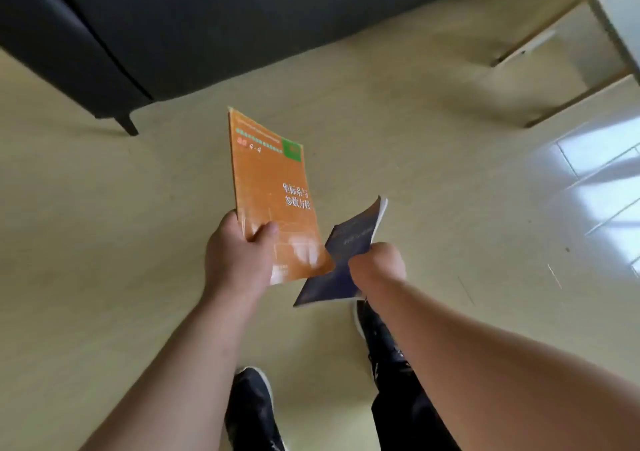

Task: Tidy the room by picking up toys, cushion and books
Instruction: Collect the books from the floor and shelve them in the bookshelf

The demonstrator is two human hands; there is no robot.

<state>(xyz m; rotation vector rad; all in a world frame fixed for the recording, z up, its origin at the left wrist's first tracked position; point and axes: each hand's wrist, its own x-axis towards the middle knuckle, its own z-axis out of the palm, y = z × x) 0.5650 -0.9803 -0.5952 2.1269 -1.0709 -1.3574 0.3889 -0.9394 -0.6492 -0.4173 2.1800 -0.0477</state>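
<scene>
My left hand point(239, 253) grips the lower left edge of an orange book point(273, 187) with white lettering and a green corner patch, thumb on its cover. The book is held up above the floor, cover toward me. My right hand point(379, 262) grips a dark blue book point(337, 263) with white pages, tilted, its near corner tucked under the orange book's lower right corner. Both arms reach forward over my legs and black shoes.
A dark grey sofa point(173, 28) with a short black leg point(126, 123) fills the top left. A white table point(616, 11) with pale wooden legs stands at the top right. Cream floor tiles point(450, 173) lie all around, with bright window glare at the right.
</scene>
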